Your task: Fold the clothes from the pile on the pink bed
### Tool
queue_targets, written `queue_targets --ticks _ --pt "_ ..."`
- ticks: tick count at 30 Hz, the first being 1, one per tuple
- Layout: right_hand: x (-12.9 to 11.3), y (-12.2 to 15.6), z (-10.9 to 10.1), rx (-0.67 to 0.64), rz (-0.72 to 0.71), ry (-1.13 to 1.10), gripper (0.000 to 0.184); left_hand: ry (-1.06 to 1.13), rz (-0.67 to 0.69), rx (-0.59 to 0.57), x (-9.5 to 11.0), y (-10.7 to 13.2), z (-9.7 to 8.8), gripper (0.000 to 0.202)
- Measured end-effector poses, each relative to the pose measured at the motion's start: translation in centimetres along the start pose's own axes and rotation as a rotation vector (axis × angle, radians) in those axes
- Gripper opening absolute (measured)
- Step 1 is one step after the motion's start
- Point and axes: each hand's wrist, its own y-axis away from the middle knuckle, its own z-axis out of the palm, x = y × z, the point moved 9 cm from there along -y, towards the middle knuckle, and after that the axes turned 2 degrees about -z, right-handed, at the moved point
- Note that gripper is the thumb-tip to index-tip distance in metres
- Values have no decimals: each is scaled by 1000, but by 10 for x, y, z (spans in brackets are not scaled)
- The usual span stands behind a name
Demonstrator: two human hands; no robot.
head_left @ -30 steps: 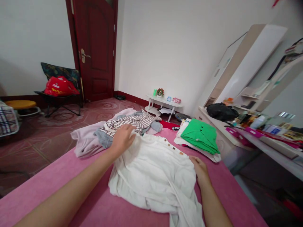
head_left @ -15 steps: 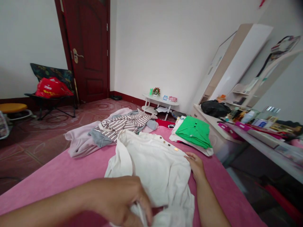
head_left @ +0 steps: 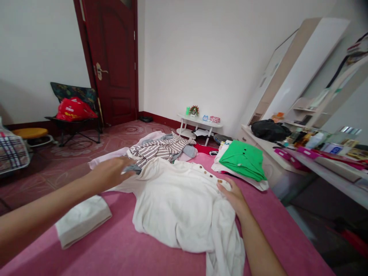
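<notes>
A white buttoned top [head_left: 178,207] lies spread on the pink bed cover, its row of buttons on the far right side. My right hand [head_left: 234,195] is at the edge by the buttons, with cloth between thumb and fingers. Above the top's left shoulder, my left hand [head_left: 116,170] has its thumb and fingers apart and holds nothing. Under my left forearm runs a white sleeve, and its wide end [head_left: 83,220] rests flat on the bed. The forearm hides part of that sleeve.
Beyond the top lies a heap with a striped garment [head_left: 158,149]. A folded green garment [head_left: 244,159] tops a stack at the right. The pink bed cover [head_left: 115,253] ends near a cluttered dressing table [head_left: 258,147]. A chair holds a red bag [head_left: 75,109].
My left hand has let go of the white cloth near me and moved forward and left. The sleeve now extends left. My right hand stays by the buttons. The view has turned slightly left.
</notes>
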Motion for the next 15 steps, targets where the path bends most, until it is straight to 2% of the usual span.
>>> queue_targets --ticks 2,4,6,8,10,12,15 --pt "-3 4 12 -53 -10 70 77 -128 93 -56 30 -11 26 48" --pt "-5 7 19 -89 -33 154 89 -204 54 -63 42 -22 45 51" --pt "-8 10 24 -125 -83 226 90 -251 8 -73 47 -31 60 44" --pt "-13 13 32 -194 -137 256 76 -270 9 -85 52 -33 70 28" --pt "-18 17 40 -277 -179 253 52 -260 79 -104 62 -29 78 15" --pt "-22 21 45 -315 -197 279 37 -212 166 -131 72 -17 86 11" --pt "-27 26 44 -264 -199 378 42 -104 186 -203 77 1 95 19"
